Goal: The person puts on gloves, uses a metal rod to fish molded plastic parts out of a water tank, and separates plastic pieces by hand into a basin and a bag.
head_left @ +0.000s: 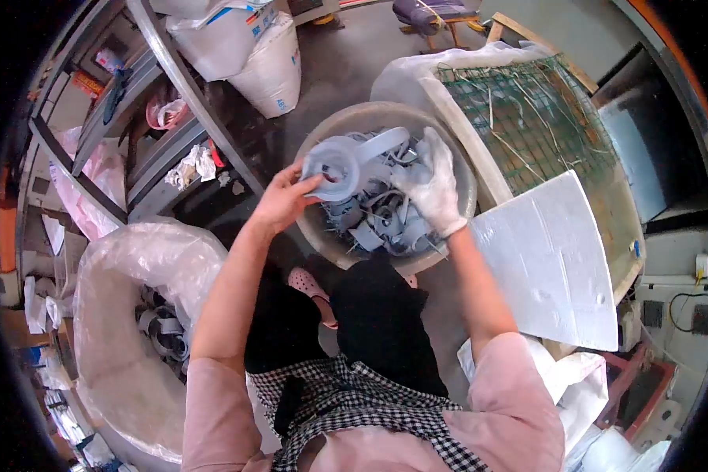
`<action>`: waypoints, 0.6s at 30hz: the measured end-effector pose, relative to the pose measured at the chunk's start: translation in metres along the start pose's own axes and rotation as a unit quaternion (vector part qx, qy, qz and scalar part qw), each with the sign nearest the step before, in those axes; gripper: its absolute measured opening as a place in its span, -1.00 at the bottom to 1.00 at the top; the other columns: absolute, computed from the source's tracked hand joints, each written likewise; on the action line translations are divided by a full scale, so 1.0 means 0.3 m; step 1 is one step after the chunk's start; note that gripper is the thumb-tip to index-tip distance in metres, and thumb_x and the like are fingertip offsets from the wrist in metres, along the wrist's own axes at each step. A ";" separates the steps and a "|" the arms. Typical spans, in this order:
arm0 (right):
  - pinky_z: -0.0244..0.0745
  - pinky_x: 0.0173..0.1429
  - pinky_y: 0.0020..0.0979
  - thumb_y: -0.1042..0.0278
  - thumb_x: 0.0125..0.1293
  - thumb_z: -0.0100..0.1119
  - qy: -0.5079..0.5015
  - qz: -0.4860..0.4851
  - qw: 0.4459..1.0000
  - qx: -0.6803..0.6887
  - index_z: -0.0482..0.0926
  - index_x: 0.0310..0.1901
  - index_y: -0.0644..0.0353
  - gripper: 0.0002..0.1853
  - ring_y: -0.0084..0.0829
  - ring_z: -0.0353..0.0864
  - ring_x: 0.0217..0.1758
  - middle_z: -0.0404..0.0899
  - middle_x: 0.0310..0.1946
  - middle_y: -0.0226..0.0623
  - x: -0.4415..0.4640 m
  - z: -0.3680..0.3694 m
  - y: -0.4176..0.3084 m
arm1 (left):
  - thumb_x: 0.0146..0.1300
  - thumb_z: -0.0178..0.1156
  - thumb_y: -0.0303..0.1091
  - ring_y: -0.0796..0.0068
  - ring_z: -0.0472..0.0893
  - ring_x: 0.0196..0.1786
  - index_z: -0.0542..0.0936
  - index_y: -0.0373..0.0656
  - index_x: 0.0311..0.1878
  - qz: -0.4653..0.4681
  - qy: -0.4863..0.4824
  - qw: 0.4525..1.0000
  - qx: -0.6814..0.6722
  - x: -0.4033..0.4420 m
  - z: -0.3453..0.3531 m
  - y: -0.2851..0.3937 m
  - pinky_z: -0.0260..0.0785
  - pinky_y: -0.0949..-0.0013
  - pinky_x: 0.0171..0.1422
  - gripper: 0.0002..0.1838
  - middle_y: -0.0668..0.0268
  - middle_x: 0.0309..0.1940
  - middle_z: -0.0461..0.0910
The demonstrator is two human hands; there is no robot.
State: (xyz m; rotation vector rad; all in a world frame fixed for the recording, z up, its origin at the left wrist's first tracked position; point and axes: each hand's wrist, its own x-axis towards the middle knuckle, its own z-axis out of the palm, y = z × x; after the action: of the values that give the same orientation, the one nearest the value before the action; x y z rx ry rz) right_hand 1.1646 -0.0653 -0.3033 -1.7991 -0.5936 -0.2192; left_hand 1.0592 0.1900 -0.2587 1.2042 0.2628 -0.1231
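Pinching the ring (346,188) by its rim, the left hand (280,199) should grip lightly; the right hand (434,189), half-open, covers grey pieces (366,236), hold unclear.

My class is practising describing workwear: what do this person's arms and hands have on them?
The right hand wears a white glove ending at the wrist; the left hand has no glove. Both pink sleeves are short, ending near the elbows.
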 end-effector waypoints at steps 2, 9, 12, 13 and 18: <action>0.12 0.45 -0.23 0.34 -0.07 0.47 -0.074 -0.001 0.997 -0.001 0.16 0.38 0.22 -0.05 -0.14 0.23 0.39 0.23 0.33 -0.09 0.024 -0.057 0.001 | 0.32 0.16 -0.42 0.34 0.58 0.05 0.45 -0.28 0.17 -0.005 0.013 0.997 -0.075 0.003 -0.037 0.003 0.38 0.17 0.24 -0.63 0.21 0.00 0.57; 0.41 0.26 -0.27 0.57 0.00 0.37 -0.295 0.134 0.873 0.364 0.12 0.41 0.23 -0.10 -0.26 0.44 0.24 0.26 0.31 -0.12 0.081 -0.150 -0.207 | 0.26 0.14 -0.33 0.22 0.54 0.14 0.46 -0.31 0.15 -0.034 -0.057 0.971 -0.231 0.033 -0.177 -0.063 0.31 0.11 0.30 -0.58 0.13 0.07 0.56; 0.47 0.18 -0.27 0.58 0.01 0.35 -0.321 0.171 0.829 0.424 0.11 0.41 0.25 -0.10 -0.24 0.55 0.10 0.32 0.27 -0.12 0.080 -0.165 -0.277 | 0.25 0.08 -0.29 0.17 0.51 0.16 0.46 -0.33 0.14 -0.026 -0.078 0.956 -0.282 0.045 -0.213 -0.078 0.29 0.07 0.32 -0.56 0.10 0.09 0.54; 0.49 0.14 -0.28 0.58 0.02 0.35 -0.332 0.163 0.822 0.434 0.10 0.41 0.26 -0.10 -0.24 0.60 0.03 0.35 0.25 -0.12 0.080 -0.167 -0.288 | 0.24 0.04 -0.27 0.14 0.51 0.17 0.47 -0.33 0.14 -0.023 -0.092 0.951 -0.295 0.049 -0.229 -0.085 0.28 0.06 0.33 -0.55 0.09 0.11 0.53; 0.47 0.14 -0.32 0.48 0.17 0.27 -0.324 0.169 0.843 0.394 0.21 0.35 0.25 -0.29 -0.29 0.60 0.00 0.46 0.14 -0.14 0.084 -0.169 -0.325 | 0.24 0.02 -0.27 0.15 0.51 0.16 0.46 -0.33 0.15 -0.029 -0.100 0.950 -0.294 0.043 -0.194 -0.057 0.28 0.09 0.33 -0.54 0.10 0.11 0.53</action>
State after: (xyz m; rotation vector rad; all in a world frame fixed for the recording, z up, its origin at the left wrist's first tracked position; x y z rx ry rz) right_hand 1.1450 -0.0860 -0.1942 -1.0904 -0.6821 0.8121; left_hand 1.0598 0.2388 -0.2971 0.5848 0.1400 -0.2003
